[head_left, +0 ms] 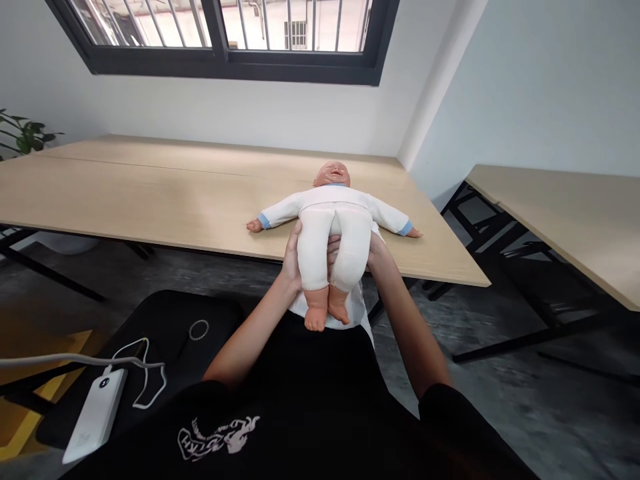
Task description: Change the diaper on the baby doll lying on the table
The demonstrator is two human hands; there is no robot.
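Head view: infant doll [333, 220] lying on its back at the near edge of the tabletop, center of frame, head toward the far edge, arms spread. Vinyl head, hands and bare feet; white long-sleeve suit w/ blue cuffs. Legs lifted and bent back toward the camera, feet hanging past the near edge. White cloth [357, 310] under the doll's lower half, draping over that edge.

Light wood tabletop [150, 200] spans the mid-frame, on black metal legs. Second tabletop [555, 220] at right, concrete floor [525, 400] below. White walls, black-framed window [225, 60] w/ bars at top, leafy plant [25, 133] at upper left. Lower left: black seat [140, 340] w/ white power bank [95, 417], white cable [145, 380] and thin bracelet [199, 329] on it.

L hand [293, 263] and R hand [379, 257] both hold the doll's thighs, one each side. L thumb up along the outer thigh; fingertips [333, 248] show btwn the legs, can't tell whose. R fingers hidden behind the leg.
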